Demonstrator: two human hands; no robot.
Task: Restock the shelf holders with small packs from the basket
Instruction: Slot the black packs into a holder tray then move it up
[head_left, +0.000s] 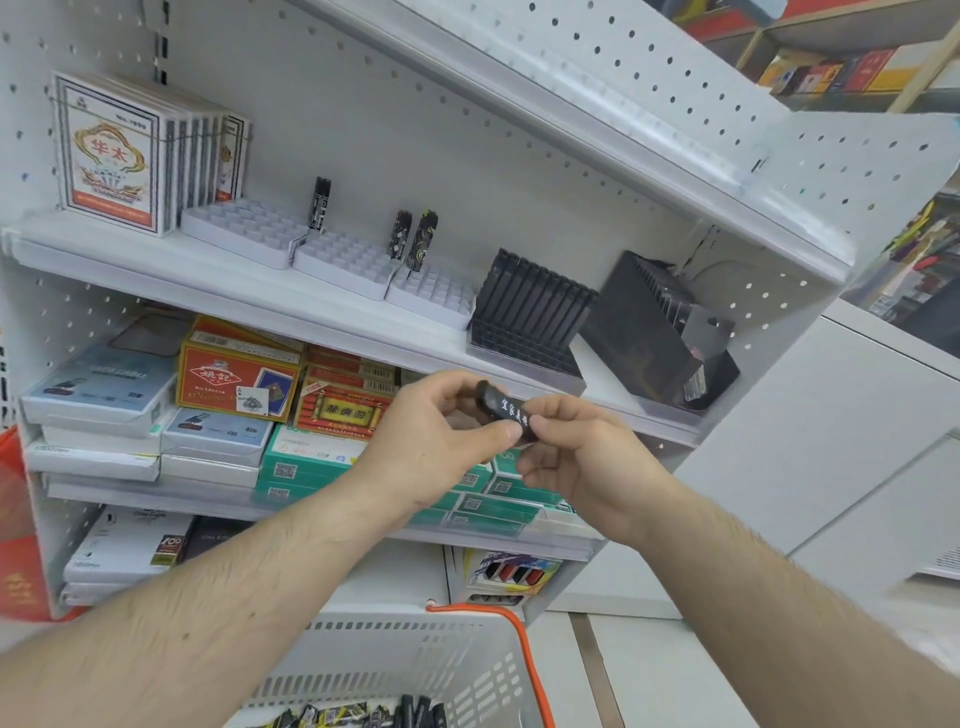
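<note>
Between my two hands, in front of the middle shelf edge, sits the small black pack with white lettering. I have my left hand and right hand both pinching it, fingers clamped on its ends. Above stand white gridded plastic holders and black slotted holders; below, the white perforated basket keeps more packs

A single head-worn camera looks forward and slightly down, close to the shelf, tilted so the shelf slopes; the basket sits at the bottom edge.
</note>
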